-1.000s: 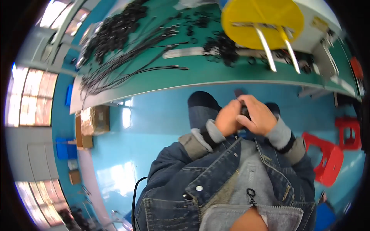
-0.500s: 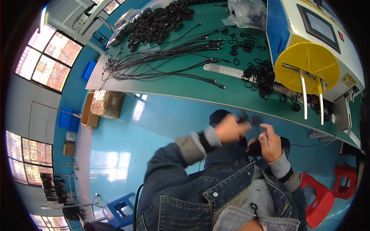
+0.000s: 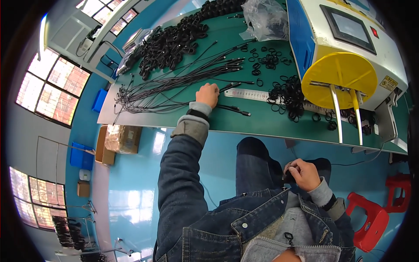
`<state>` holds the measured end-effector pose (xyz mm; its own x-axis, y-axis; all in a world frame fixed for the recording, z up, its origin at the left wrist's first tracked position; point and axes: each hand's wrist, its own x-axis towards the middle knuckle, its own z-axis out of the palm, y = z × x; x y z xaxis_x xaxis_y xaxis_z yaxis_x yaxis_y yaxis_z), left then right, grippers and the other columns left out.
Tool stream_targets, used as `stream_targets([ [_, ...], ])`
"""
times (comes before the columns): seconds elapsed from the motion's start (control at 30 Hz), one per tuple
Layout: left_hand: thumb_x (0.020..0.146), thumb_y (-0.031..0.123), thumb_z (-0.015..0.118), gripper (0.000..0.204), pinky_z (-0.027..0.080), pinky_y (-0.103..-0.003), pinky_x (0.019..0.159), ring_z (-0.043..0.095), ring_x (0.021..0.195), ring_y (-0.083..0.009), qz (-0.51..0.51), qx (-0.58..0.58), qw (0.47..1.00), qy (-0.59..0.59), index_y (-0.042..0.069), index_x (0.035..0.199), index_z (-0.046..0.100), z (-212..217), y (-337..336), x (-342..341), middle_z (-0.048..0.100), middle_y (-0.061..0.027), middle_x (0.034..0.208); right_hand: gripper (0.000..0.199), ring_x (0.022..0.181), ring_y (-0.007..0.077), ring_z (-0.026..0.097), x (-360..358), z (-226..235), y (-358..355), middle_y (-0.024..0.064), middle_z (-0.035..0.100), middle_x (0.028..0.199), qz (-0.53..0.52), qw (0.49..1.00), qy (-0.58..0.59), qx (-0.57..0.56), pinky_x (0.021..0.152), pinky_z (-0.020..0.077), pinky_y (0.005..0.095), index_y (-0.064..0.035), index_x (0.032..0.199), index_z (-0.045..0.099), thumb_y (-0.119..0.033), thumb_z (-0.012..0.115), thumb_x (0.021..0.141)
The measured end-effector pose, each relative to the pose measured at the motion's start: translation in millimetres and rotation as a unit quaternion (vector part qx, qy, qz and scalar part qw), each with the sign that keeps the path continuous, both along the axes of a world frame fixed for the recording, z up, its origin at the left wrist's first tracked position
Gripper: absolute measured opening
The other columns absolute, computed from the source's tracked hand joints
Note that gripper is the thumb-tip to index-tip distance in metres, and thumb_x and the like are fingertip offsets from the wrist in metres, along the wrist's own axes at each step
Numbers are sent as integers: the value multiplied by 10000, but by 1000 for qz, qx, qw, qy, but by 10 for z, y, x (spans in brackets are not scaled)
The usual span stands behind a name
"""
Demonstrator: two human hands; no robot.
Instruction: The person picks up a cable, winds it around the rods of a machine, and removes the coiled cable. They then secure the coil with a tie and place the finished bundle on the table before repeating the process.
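My left hand [image 3: 208,95] is on the table at the right part of a bundle of long black cables [image 3: 168,84]. Its fingers curl down around cable there, close to the plug ends; how many strands they hold is hidden. Over my lap, my right hand [image 3: 304,174] is closed, thumb and fingertips pressed together. Something small and dark may be between them, too hidden to name. A steel ruler [image 3: 248,94] lies right of the left hand, its right part under a heap of small black rings [image 3: 286,98].
A white and blue machine [image 3: 345,35] with a screen and a yellow disc [image 3: 338,77] stands at the right; two prongs jut toward me. Coiled black cables [image 3: 170,50] and a clear plastic bag [image 3: 264,17] lie at the back. A red stool [image 3: 371,220] stands at lower right.
My left hand has gone from above my lap forward and left onto the cables. My right hand has dropped slightly, and its raised fingers have curled in. The view has shifted a little.
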<state>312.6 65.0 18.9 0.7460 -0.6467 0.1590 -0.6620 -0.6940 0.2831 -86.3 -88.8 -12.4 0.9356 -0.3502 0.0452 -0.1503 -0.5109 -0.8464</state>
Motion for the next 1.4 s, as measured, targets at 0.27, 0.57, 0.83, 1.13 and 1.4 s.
stream_targets([
  [0.27, 788, 219, 582, 113, 418, -466, 712, 554, 873, -282, -53, 141, 969, -194, 119, 829, 551, 26, -24, -28, 548, -79, 911, 122, 529, 249, 559, -148, -36, 26, 127, 573, 610, -2, 1000, -6, -4, 498, 431, 327, -8, 793, 557, -123, 594, 776],
  [0.57, 845, 160, 507, 82, 439, -414, 654, 580, 742, -283, -25, -93, 979, -178, 90, 883, 531, 274, 107, -116, 574, -95, 822, 118, 550, 270, 566, -411, 164, 45, 137, 576, 651, -33, 997, -64, -28, 502, 438, 339, -17, 820, 571, -113, 606, 762],
  [0.83, 718, -45, 567, 159, 454, -310, 518, 567, 606, -258, -423, -246, 856, -166, 34, 855, 579, 1553, -389, -2116, 552, -88, 692, 325, 637, 203, 564, -458, 1342, -125, 137, 592, 871, -156, 859, -372, -316, 532, 452, 291, 51, 1044, 560, -50, 658, 751],
  [1.13, 733, -28, 616, 138, 439, -274, 518, 544, 576, -239, -477, -265, 836, -62, -1, 867, 593, 1548, -915, -2775, 561, -112, 691, 318, 660, 281, 584, -606, 1479, -517, 155, 607, 860, -122, 835, -292, -449, 582, 492, 327, 63, 1009, 566, 6, 664, 712],
  [1.4, 762, 24, 642, 85, 424, -251, 531, 535, 557, -166, -340, -318, 883, 61, -2, 840, 621, 1313, -1311, -2431, 564, -86, 665, 114, 587, 281, 577, -201, 1055, -1195, 129, 581, 681, -274, 856, -300, -320, 525, 466, 333, -31, 829, 578, -59, 652, 747],
])
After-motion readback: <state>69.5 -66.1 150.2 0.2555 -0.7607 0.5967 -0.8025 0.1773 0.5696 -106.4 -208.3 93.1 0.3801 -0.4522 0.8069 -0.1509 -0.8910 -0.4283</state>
